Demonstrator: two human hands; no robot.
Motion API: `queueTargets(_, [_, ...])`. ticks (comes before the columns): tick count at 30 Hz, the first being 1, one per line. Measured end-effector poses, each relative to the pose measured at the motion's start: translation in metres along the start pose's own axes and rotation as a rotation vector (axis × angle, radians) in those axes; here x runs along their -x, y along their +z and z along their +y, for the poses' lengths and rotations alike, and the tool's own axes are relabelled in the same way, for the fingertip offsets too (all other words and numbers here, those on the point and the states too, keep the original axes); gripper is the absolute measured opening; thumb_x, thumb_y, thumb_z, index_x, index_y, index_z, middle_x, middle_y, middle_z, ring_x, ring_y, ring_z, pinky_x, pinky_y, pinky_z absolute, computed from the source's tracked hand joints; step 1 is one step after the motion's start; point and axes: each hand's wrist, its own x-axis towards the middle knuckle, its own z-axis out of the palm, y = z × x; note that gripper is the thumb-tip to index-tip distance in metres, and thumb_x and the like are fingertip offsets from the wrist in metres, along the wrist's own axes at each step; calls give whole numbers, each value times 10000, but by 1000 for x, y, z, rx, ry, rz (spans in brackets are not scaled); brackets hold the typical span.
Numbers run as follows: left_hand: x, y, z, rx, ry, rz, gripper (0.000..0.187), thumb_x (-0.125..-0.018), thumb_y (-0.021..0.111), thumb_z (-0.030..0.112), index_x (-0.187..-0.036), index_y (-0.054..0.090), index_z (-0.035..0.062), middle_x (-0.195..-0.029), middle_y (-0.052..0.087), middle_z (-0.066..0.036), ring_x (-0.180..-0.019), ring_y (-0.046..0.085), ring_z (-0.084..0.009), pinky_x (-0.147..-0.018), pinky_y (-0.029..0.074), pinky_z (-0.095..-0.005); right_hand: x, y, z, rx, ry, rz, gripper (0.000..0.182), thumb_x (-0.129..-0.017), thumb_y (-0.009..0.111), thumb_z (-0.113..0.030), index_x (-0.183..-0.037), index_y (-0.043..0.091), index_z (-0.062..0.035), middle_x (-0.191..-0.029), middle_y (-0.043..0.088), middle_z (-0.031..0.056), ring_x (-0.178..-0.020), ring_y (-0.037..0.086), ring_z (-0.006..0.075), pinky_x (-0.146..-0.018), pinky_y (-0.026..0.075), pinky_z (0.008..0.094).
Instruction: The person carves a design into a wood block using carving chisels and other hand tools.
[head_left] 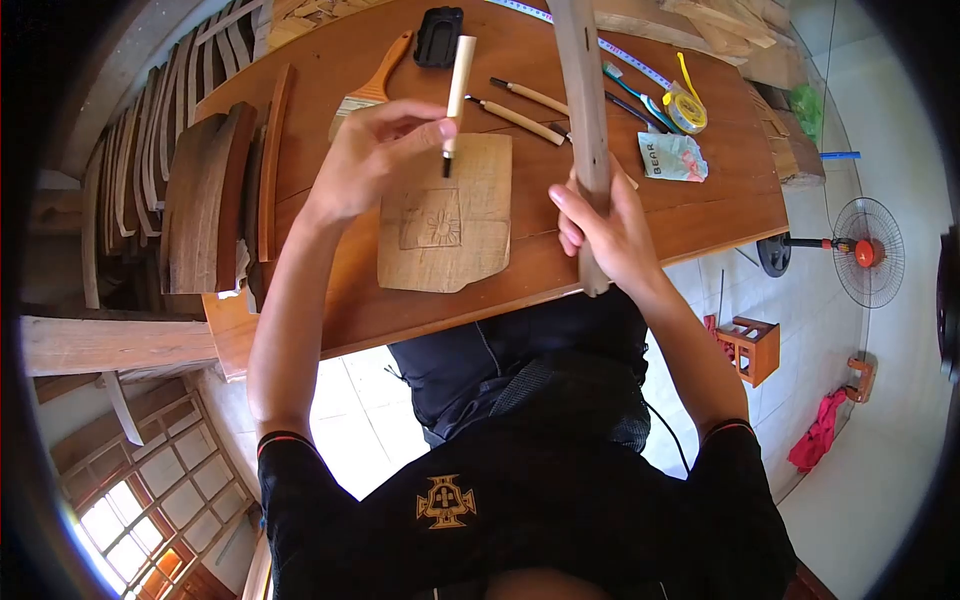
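Note:
Pinched between the fingertips of my left hand (375, 160) is a carving chisel (458, 85), with a pale wooden handle and a black lower end pointing down. It is held over the upper part of a wooden board (440, 270). A carved flower (443, 228) within a square outline marks the board's face. My right hand (612, 228) is wrapped round the lower part of a long, grey-brown wooden stick (583, 100). That stick stretches away over the table, its far end cut off at the top of the view.
Several other chisels (515, 118) lie on the wooden table (340, 300). Around them are a brush (385, 75), a black tray (438, 38), a toothbrush (640, 92), a yellow tape measure (685, 108) and a small packet (672, 157). Wood pieces (205, 200) stand along the left edge.

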Motion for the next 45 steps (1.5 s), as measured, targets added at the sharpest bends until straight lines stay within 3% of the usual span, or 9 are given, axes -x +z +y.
queueTargets(5, [-14, -1, -13, -143, 129, -240, 258, -988, 726, 281, -1029, 700, 28, -967, 717, -88, -920, 646, -144, -901, 482, -324, 21, -17, -17, 145, 77, -59, 221, -1043, 599, -165, -1188, 483, -45, -823, 500, 12, -575, 478, 59, -482, 410, 239])
queueTargets(8, [-18, -6, -14, -344, 191, -273, 250, -999, 714, 203, -1143, 666, 5, -1011, 672, -58, -1013, 656, -155, -916, 501, -310, 24, -30, -25, 192, 99, -98, 341, -1089, 521, -226, -1350, 489, -8, -818, 497, 10, -609, 457, 46, -498, 374, 208])
queueTargets(10, [-19, -8, -16, -353, 173, -285, 249, -995, 718, 211, -1147, 679, 18, -1022, 652, -55, -1019, 654, -154, -903, 497, -312, 25, -33, -32, 226, 103, -57, 292, -1059, 611, -246, -1230, 536, -21, -757, 477, -38, -573, 416, 28, -495, 325, 221])
queueTargets(14, [-24, -7, -8, -303, 123, -333, 236, -992, 723, 218, -1141, 708, 36, -1033, 628, -54, -1041, 652, -152, -888, 493, -320, 28, -41, -39, 450, 66, -65, 284, -1051, 616, -243, -1193, 557, -5, -746, 496, -20, -611, 439, 51, -543, 348, 242])
queueTargets(21, [-17, 2, -30, -265, 293, -166, 281, -977, 737, 263, -1156, 732, 46, -941, 604, -30, -852, 532, -137, -794, 456, -314, 26, -50, -52, 654, 20, -56, 290, -1054, 598, -266, -1185, 587, -7, -723, 511, -7, -638, 460, 73, -588, 369, 266])
queueTargets(24, [-15, 4, -25, -461, 321, -102, 292, -979, 727, 282, -1175, 751, 66, -894, 603, -29, -830, 497, -153, -766, 442, -321, 23, -53, -64, 625, 41, -29, 287, -1061, 584, -271, -1177, 584, -9, -722, 516, -8, -623, 459, 69, -579, 363, 261])
queueTargets(36, [-13, 8, -15, -496, 350, -103, 267, -974, 708, 229, -1181, 760, 69, -827, 632, -35, -808, 485, -188, -802, 425, -347, 22, -58, -60, 785, 41, -50, 301, -1049, 601, -271, -1192, 579, -8, -741, 530, 19, -627, 479, 124, -615, 387, 313])
queueTargets(43, [-7, 15, -27, -574, 408, 13, 228, -971, 674, 172, -1161, 757, 78, -826, 646, -50, -822, 495, -208, -869, 402, -364, 16, -44, -75, 471, 127, 41, 217, -1105, 511, -246, -1174, 544, -43, -703, 483, -42, -589, 448, 35, -506, 347, 202])
queueTargets(45, [-6, 14, -25, -584, 422, 12, 230, -969, 673, 178, -1157, 757, 75, -833, 656, -54, -835, 498, -217, -875, 402, -369, 10, -48, -74, 577, 122, -41, 230, -1103, 517, -266, -1121, 552, -39, -696, 475, -37, -587, 447, 46, -517, 358, 209])
